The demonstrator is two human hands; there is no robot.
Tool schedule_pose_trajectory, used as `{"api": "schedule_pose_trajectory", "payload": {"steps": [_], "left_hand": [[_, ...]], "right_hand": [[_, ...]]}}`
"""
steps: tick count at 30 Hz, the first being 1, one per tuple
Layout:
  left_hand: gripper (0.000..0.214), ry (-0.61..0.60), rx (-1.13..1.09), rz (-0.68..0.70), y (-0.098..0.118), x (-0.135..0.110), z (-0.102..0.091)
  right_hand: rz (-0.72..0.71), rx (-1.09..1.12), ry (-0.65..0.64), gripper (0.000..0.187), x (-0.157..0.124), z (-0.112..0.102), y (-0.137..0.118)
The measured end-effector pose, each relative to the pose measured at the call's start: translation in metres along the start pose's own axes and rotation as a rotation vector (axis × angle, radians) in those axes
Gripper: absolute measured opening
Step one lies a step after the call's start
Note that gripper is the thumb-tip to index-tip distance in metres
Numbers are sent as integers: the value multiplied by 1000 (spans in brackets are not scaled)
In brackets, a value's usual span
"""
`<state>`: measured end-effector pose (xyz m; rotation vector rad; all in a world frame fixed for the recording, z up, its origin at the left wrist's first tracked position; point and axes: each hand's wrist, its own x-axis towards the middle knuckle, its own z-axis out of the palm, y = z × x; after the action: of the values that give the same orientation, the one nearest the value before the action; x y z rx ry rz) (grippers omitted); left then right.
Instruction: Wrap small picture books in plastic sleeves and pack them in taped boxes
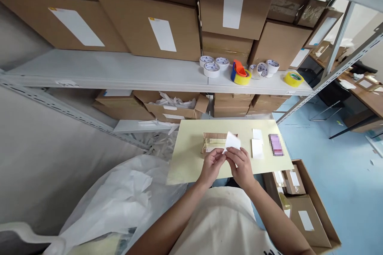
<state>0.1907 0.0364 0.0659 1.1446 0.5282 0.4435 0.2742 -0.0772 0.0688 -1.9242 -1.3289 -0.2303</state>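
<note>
Between both hands, above the near part of the pale yellow table (185, 167), is a small white paper label (232, 140). My left hand (212, 164) pinches its lower left corner. My right hand (240, 163) grips the lower edge, its fingers bent close to the left fingertips. Behind the hands a small cardboard box (206, 136) lies on the table, partly hidden by the label and fingers; a pale strip crosses its top. To the right of my right hand lie two white paper pieces (257, 149), one partly over the other.
A pixelated purple object (276, 144) lies at the table's right. White tape rolls (211, 70), a tape dispenser (240, 73) and yellow tape (293, 79) stand on the shelf (134, 65) beyond. An open carton (324, 223) with boxes stands lower right; white plastic sheeting (119, 195) lies left.
</note>
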Motion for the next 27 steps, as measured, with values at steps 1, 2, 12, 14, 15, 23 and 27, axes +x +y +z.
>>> {"api": "schedule_pose_trajectory", "payload": {"steps": [1,2,12,14,15,23,27], "left_hand": [[37,-25,-40,-13,0,-3,-1],[39,-50,-75,-27,0,-6,-2],[45,-30,-81,-59,8,-12,0],[44,-18,-58,-47,9,-9,3],[43,-15,-50,-41,9,-8,5],[42,-18,139,44,9,6,21],[38,-38,272,110,8,8,34]], "right_hand": [[17,2,7,29,0,1,-3],[32,11,12,30,-1,1,-4],[23,80,17,28,1,-3,-5],[20,88,16,27,4,-4,-1],[16,96,19,26,5,-5,1],[84,295,-50,15,14,-19,24],[258,499,-100,13,19,-29,36]]}}
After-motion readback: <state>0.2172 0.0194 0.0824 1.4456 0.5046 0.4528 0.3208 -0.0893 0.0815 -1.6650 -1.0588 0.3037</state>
